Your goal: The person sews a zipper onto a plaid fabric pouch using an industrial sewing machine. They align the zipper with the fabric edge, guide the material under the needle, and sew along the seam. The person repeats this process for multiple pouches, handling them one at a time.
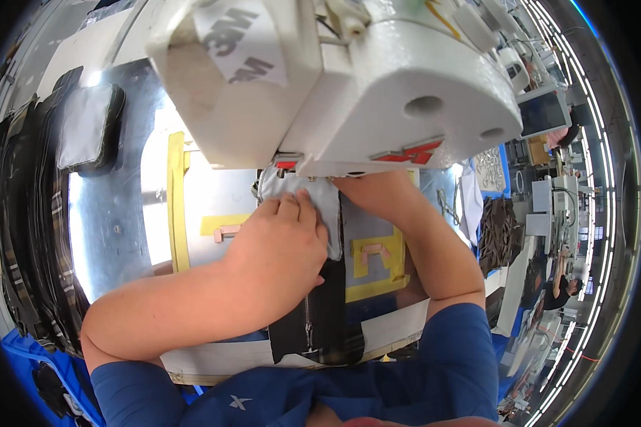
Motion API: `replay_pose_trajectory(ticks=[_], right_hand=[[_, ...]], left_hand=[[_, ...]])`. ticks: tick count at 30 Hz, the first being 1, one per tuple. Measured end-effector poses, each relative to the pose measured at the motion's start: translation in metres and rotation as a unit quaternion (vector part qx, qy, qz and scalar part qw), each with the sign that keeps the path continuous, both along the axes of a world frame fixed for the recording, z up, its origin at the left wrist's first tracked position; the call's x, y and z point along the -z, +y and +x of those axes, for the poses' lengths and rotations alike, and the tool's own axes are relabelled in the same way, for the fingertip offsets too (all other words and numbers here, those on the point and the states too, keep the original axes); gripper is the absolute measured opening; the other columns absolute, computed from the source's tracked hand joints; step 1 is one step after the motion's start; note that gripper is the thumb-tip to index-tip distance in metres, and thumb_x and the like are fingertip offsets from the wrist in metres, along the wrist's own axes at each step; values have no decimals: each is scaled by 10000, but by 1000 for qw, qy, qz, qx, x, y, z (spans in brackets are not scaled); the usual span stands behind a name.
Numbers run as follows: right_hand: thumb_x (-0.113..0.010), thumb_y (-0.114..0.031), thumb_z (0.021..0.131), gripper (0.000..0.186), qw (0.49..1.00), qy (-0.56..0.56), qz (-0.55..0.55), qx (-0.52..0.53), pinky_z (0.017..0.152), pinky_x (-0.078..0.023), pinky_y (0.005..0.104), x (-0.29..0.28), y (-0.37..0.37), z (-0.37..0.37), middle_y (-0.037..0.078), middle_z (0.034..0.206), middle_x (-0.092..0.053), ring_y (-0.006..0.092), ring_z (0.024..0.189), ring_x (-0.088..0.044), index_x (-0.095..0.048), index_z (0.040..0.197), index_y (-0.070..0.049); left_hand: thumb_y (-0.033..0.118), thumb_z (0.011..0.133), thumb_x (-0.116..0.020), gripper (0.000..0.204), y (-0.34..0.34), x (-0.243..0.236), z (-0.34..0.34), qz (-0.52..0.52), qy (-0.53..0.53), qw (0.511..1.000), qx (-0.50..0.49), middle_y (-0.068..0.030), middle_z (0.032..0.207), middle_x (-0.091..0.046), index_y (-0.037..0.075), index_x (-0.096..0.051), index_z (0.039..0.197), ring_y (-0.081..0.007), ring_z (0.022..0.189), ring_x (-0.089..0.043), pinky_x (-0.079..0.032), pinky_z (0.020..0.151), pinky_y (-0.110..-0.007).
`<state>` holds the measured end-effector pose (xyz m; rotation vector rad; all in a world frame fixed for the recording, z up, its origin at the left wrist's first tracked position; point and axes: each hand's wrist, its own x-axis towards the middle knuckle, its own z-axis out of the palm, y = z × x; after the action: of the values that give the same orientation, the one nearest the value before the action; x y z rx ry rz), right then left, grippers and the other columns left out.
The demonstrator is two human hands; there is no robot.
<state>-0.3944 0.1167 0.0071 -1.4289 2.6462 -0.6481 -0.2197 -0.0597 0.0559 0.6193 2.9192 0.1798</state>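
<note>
My left hand (281,238) lies on a light grey fabric piece (325,196), its fingers slightly apart and pressing on the cloth. The grey piece sits on a black fabric strip (288,331) that runs toward me and carries a metal zipper (308,331). My right hand (381,193) reaches to the far right edge of the grey piece, under the head of a white sewing machine (363,92). The machine hides the right hand's fingers and the far end of the cloth.
Yellow tape (178,213) marks the work plate. At left hang dark plaid fabric pieces (39,213), beside a grey, black-edged piece (89,132) and above a blue bin (43,370). Brown pieces (498,231) and a blue tray (506,171) stand right. Another person (564,290) is farther off.
</note>
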Motion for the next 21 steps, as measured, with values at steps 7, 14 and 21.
replay_pose_trajectory(ticks=[7,14,21], right_hand=[[-764,-267,923,301,1000,20,6,13,880,-580,461,-5,-10,4,92,1106,-784,339,1033,-734,-777,1194,-136],[-745,-243,941,273,999,-9,-37,3,882,-581,449,-5,-12,5,86,1099,-788,336,1030,-736,-776,1189,-131],[-742,-240,932,291,1000,-11,-17,-11,890,-584,441,-6,-13,3,79,1123,-786,333,1034,-735,-775,1202,-136]], left_hand=[[514,873,-811,785,1,-1,0,-9,1,1000,-1,-329,1445,-611,-101,-642,1330,-394,1292,-648,-510,1119,-435],[502,870,-813,777,1,-3,0,-16,0,1000,0,-330,1444,-611,-99,-640,1330,-389,1292,-646,-512,1115,-431],[501,866,-813,757,0,-8,-1,-15,-27,1000,-3,-331,1439,-613,-92,-656,1311,-382,1274,-653,-527,1088,-427]])
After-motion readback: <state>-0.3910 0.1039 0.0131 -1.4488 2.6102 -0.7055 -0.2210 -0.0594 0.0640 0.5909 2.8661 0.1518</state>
